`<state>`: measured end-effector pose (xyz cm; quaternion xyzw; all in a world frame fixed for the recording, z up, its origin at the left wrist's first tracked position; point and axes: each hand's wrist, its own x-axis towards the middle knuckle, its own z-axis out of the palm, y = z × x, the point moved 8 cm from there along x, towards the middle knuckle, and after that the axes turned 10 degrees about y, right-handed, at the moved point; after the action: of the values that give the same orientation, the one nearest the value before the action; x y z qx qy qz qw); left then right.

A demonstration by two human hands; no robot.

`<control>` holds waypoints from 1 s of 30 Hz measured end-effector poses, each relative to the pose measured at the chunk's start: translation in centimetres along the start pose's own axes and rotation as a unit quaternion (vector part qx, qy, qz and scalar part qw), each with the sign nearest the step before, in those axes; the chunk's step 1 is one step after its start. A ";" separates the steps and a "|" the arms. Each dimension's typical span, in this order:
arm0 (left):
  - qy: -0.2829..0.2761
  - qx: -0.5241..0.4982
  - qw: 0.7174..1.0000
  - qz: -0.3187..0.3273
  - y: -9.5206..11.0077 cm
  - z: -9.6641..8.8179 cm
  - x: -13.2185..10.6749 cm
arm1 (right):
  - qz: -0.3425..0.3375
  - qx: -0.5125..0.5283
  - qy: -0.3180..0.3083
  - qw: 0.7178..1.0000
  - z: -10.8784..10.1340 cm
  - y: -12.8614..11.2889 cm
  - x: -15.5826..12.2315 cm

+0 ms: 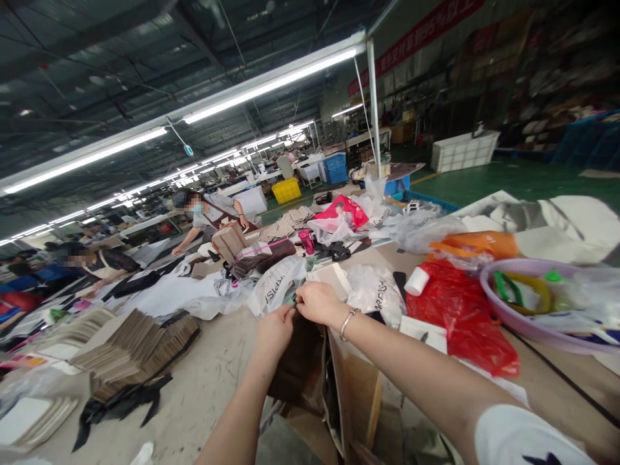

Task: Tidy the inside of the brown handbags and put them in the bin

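Note:
At the table's near edge, my left hand (275, 332) and my right hand (320, 302) meet with fingertips pinched together. Both are closed on the upper edge of a dark brown leather-like piece (298, 365), which hangs below them. Any small part between the fingertips is too small to make out. A metal bangle (347, 324) circles my right wrist. Just beyond the hands lie a clear plastic bag with black print (279, 284) and a stack of pale cards (332, 279). Another printed plastic bag (375, 292) sits right of them.
On the left stand stacked brown boards (138, 352) with black strips (121, 403). To the right are a red plastic bag (458, 316), a white roll (417, 281) and a purple basin (489, 290). Two co-workers lean over the table's far left side.

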<state>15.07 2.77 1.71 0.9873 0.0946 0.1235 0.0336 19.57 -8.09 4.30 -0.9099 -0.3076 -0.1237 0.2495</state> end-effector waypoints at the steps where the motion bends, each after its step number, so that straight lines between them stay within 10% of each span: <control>1: -0.002 0.005 1.000 -0.002 0.0 0.0 0.1 | 0.000 0.007 0.002 1.000 0.1 0.0 0.0; 10: 0.004 0.061 0.998 -0.014 0.5 0.0 0.0 | 0.099 0.253 -0.009 0.962 0.7 3.3 -0.3; 15: 0.030 0.055 0.998 -0.003 0.9 -0.2 -0.2 | 0.129 0.364 0.065 0.920 -2.3 4.3 -5.2; 23: 0.028 0.013 0.999 0.023 1.6 -0.5 -0.3 | 0.072 0.295 0.018 0.953 -2.4 -0.4 -18.2; 30: 0.026 -0.055 0.997 0.039 1.8 -0.7 0.0 | -0.007 0.186 -0.010 0.983 2.0 -2.5 -20.8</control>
<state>15.20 1.08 2.50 0.9833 0.0497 0.1555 0.0804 1.96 -15.67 -4.32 -0.8467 -0.3340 -0.0571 0.4103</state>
